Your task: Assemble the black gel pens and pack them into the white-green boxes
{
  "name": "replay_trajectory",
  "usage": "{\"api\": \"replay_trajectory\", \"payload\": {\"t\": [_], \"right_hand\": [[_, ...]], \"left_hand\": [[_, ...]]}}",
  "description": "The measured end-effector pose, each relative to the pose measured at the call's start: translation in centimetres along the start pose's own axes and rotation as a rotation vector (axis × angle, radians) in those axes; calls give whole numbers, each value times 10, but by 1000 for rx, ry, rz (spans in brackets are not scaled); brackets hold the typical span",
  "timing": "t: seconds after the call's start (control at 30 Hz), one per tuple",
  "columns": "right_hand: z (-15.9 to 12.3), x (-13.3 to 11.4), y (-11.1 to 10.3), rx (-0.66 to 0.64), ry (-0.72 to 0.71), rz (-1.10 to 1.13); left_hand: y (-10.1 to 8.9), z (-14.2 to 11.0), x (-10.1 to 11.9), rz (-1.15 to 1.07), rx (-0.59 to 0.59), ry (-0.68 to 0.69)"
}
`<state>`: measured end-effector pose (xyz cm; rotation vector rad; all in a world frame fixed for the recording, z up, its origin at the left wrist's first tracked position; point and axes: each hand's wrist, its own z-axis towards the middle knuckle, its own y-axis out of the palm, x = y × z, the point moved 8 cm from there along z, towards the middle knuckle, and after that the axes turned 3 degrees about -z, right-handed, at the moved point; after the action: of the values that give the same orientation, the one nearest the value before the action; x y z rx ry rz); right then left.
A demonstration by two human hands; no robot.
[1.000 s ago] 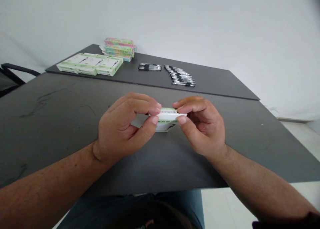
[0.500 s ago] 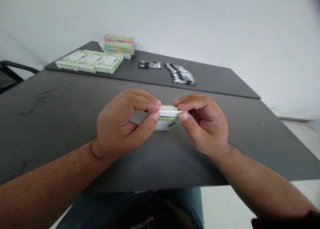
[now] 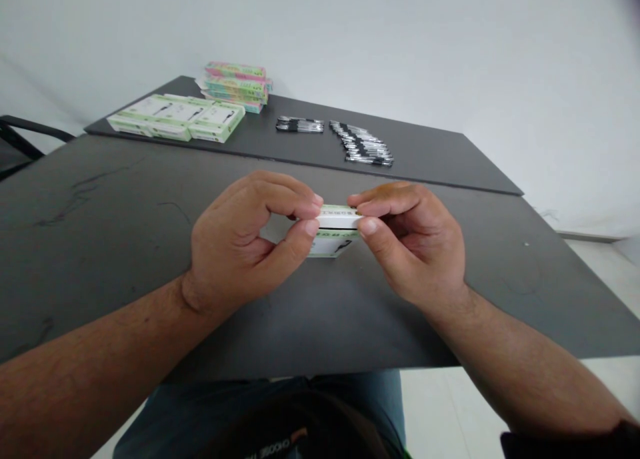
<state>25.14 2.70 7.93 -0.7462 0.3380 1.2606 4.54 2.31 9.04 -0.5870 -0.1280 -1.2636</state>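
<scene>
A small white and green cardboard box stands upright on the dark table in front of me, its printed end flap on top. My left hand pinches the flap's left end between thumb and fingers. At the other end, my right hand pinches the flap the same way. A thin dark gap shows just under the flap's front edge. Fingers cover both ends of the box's top, and what is inside cannot be seen.
On the raised back panel lie several white and green boxes at the left. Behind them is a stack of pink and green boxes. Two groups of pens, a small one and a larger one, lie mid-panel. A chair stands at left.
Both hands keep their pinch on the box's top flap. The view has shifted very slightly; otherwise the box and the things behind it stay put.
</scene>
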Motion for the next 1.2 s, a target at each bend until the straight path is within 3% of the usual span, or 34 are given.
{"api": "replay_trajectory", "payload": {"t": [0.3,0.47,0.67,0.97,1.2], "right_hand": [[6,-7,-2,-55,-215,-52],[4,-8,-2,-50,-338,-144],[1,-14,-2,-46,-428,-189],[-1,-17,-2,-55,-466,-249],[-1,-12,2,-46,-385,-274]], "left_hand": [[-1,0,3,34,-32,17],[-1,1,3,62,-84,80],[-2,2,4,24,-63,196],[-1,1,6,59,-92,214],[3,0,5,104,-56,228]]}}
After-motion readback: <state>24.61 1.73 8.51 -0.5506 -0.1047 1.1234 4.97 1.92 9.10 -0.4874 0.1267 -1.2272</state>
